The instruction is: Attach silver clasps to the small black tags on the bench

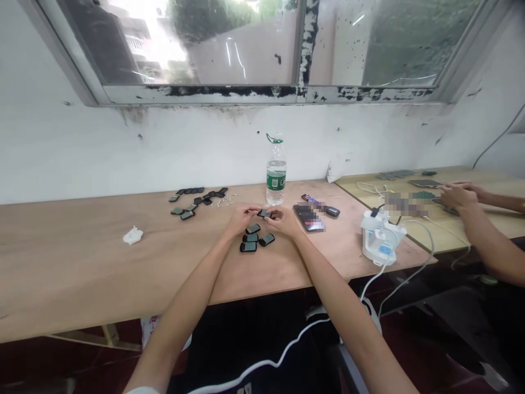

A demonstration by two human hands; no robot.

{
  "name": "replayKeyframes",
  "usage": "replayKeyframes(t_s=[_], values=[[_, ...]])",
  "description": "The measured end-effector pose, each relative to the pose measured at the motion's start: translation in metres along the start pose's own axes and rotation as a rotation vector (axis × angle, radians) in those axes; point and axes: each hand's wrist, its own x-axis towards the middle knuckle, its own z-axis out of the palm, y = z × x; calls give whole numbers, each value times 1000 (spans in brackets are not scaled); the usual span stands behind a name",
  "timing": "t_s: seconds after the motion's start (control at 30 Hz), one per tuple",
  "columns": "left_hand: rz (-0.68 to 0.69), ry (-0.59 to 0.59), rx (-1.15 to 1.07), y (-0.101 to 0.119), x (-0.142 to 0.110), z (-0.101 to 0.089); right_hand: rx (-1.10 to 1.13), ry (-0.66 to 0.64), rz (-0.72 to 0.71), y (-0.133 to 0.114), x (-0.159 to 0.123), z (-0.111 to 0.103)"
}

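Note:
Between both hands is a small black rectangular case (265, 213) with a grey-green face, held just over the table. My left hand (243, 219) grips its left end, and my right hand (284, 220) has its fingers on the right end. Similar cases lie right below the hands: one nearest case (253, 229), a tilted case (267, 239) to the right, and two cases (248, 247) stacked close together at the front. Farther left sit more grey-faced cases (187, 215) and several all-black pieces (207, 198). Small white bits (223, 201) are scattered beside them.
A water bottle (276, 175) stands behind the hands. To the right are a phone (307, 217), a snack bar (311, 200), a black key fob (332, 211) and a white power strip (379, 241) with cables. Crumpled white plastic (133, 236) lies left. A co-worker's hands (459, 194) work far right.

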Motion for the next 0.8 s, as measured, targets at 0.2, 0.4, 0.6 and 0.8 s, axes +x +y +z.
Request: replayKeyframes(t_s=[0.2, 0.4, 0.6, 0.8], values=[[1, 12, -25, -3, -2, 3, 66, 6, 11, 3, 2, 1], [-2, 19, -112, -6, 0, 4, 90, 15, 19, 2, 3, 2], [-88, -24, -219, -6, 1, 2, 79, 6, 27, -4, 3, 2], [-211, -49, -372, -6, -3, 0, 78, -37, 18, -11, -1, 1]])
